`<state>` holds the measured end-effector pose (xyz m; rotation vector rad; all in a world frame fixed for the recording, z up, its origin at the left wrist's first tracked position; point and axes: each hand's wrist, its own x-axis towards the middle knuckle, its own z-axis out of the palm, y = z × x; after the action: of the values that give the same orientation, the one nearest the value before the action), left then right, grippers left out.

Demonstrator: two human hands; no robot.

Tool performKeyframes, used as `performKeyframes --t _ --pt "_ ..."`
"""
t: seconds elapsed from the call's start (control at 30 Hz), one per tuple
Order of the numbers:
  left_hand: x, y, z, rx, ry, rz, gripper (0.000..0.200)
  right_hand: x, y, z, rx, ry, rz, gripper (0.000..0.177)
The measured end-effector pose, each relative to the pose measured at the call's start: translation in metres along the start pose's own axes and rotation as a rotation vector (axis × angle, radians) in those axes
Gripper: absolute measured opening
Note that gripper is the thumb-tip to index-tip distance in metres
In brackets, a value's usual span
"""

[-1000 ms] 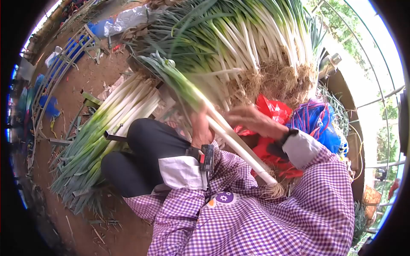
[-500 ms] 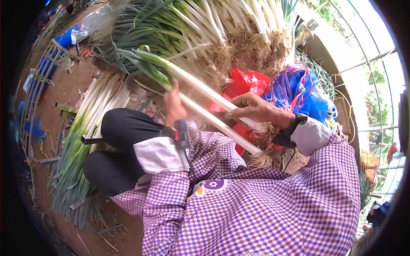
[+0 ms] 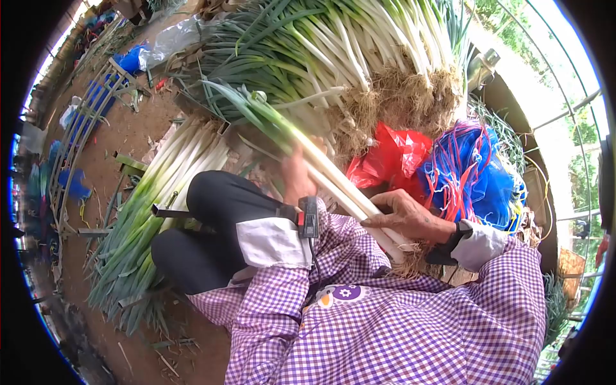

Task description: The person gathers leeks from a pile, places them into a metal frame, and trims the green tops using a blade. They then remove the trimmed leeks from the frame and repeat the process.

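Two long green onions (image 3: 333, 178) lie side by side across my lap, their leaves pointing up left and their roots down right. My right hand (image 3: 410, 217) is closed around the white stems just above the roots. Farther up the stems, my left hand (image 3: 298, 174) grips them where the white turns green; its fingers are smeared by motion and partly behind the stems. A large pile of green onions (image 3: 359, 48) with brown, hairy roots lies beyond my hands. To the left of my knees, a second batch of green onions (image 3: 163, 179) rests on a metal frame.
A red plastic bag (image 3: 391, 154) and a blue net bundle (image 3: 471, 170) with red strings lie beyond my right hand. Metal bar ends (image 3: 173, 212) stick out near my knees. Leaf scraps litter the dirt floor (image 3: 106, 221). A curved wall and greenhouse hoops stand right.
The two green onions, apart before, are now together. My right hand has shifted down toward my body and holds both near the roots. The camera view has turned slightly.
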<state>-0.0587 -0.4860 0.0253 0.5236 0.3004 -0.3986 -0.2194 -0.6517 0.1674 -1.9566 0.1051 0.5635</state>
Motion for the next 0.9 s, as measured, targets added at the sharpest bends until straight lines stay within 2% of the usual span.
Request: performKeyframes --t 0.3,0.33,0.47,0.6,0.7,0.73,0.83,0.87,0.9 --pt "-0.009 0.001 0.006 0.077 0.019 0.020 0.040 -0.003 0.015 0.012 -0.133 0.063 -0.061 0.035" --pt "-0.012 0.005 0.011 0.095 -0.046 0.018 0.038 -0.005 0.016 0.012 -0.163 0.073 -0.055 0.036" --pt "-0.014 0.008 0.015 0.007 -0.080 0.020 0.032 -0.012 0.023 0.024 -0.175 0.101 -0.043 0.045" --pt "-0.016 0.008 0.023 -0.024 -0.001 0.007 0.031 -0.011 0.020 0.024 -0.164 0.024 0.097 0.049" --pt "-0.022 0.011 0.028 0.053 -0.017 0.009 0.029 -0.006 0.029 0.020 -0.199 -0.019 0.016 0.046" --pt "-0.021 0.011 0.026 0.028 -0.047 0.004 0.026 -0.003 0.017 0.011 -0.201 -0.092 0.085 0.048" --pt "-0.022 0.008 0.029 0.055 -0.022 0.026 0.022 0.020 0.025 -0.015 -0.219 -0.281 -0.025 0.049" --pt "-0.020 0.006 0.028 0.042 -0.024 0.026 0.023 0.030 0.024 -0.032 -0.151 -0.305 -0.019 0.046" --pt "-0.020 0.006 0.028 0.044 -0.014 0.025 0.024 0.044 0.027 -0.050 -0.096 -0.212 -0.070 0.040"
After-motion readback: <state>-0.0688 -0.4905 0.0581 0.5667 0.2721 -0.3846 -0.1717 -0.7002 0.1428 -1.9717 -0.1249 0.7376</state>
